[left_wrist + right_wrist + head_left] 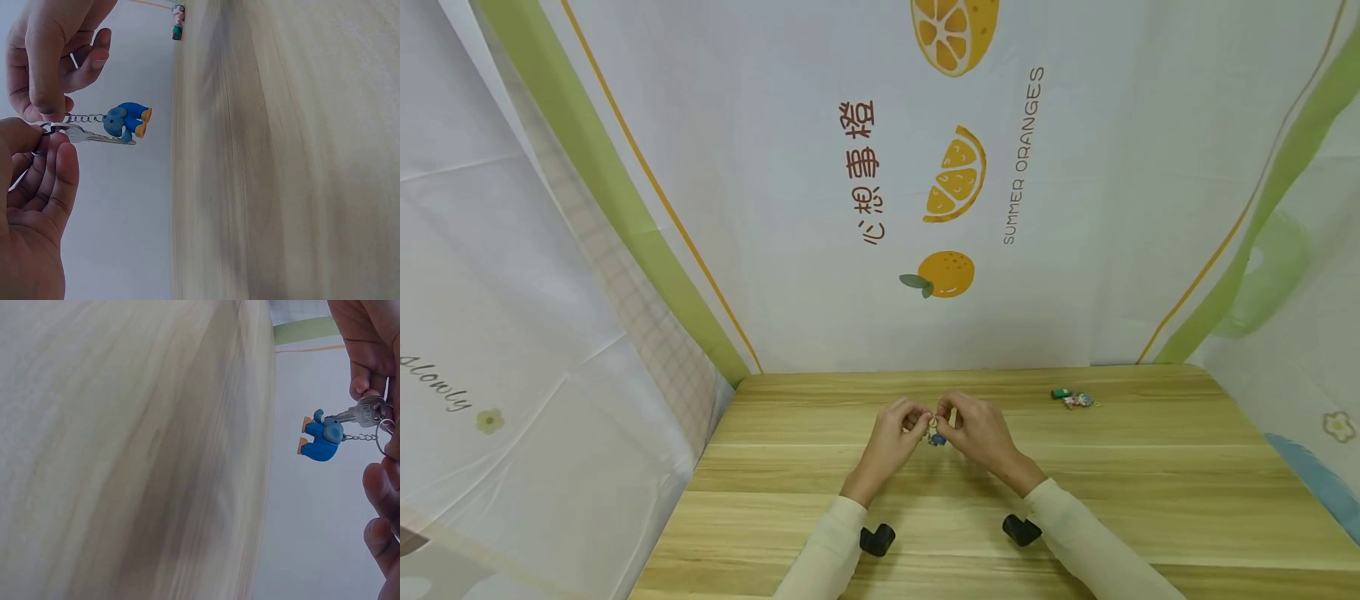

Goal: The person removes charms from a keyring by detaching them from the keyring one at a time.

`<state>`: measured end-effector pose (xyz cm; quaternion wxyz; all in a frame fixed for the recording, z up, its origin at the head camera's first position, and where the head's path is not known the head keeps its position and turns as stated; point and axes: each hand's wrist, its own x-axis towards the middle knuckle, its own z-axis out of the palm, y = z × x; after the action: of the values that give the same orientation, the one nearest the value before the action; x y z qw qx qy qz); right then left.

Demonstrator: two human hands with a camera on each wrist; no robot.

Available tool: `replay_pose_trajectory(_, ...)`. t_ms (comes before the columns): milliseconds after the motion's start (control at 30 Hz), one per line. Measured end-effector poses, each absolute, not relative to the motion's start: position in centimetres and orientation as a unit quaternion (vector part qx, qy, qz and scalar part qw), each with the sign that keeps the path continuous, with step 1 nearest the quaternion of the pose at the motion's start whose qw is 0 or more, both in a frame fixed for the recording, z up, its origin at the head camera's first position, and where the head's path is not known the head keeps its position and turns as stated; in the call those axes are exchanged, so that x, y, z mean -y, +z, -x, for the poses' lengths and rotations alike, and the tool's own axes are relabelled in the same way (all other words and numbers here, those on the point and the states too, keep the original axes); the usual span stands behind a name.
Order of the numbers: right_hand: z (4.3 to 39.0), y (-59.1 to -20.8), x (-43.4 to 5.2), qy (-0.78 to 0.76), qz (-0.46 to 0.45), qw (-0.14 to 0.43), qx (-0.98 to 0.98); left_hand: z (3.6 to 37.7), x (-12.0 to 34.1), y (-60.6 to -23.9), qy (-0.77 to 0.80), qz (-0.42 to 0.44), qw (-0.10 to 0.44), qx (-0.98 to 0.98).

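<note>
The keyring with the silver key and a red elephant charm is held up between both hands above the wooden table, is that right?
Not quite: the elephant charm is blue with orange feet, not red, as both wrist views show. The rest holds: the left hand and right hand pinch the keyring with its silver key above the wooden table.

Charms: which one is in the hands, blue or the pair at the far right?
The blue charm, hanging on a chain from the ring beside a key, pinched by both hands. The other charms lie untouched on the table.
</note>
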<state>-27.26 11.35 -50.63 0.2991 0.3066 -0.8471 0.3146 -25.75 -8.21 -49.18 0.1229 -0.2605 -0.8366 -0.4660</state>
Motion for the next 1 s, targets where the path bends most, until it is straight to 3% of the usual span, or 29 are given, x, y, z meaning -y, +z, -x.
replay_pose_trajectory(1000, 27.44, -50.49, -11.43, 0.292, -0.329, 0.313, 0.842, 25.61, 8.37, -48.9, -0.463, 0.265, 0.115, 0.838)
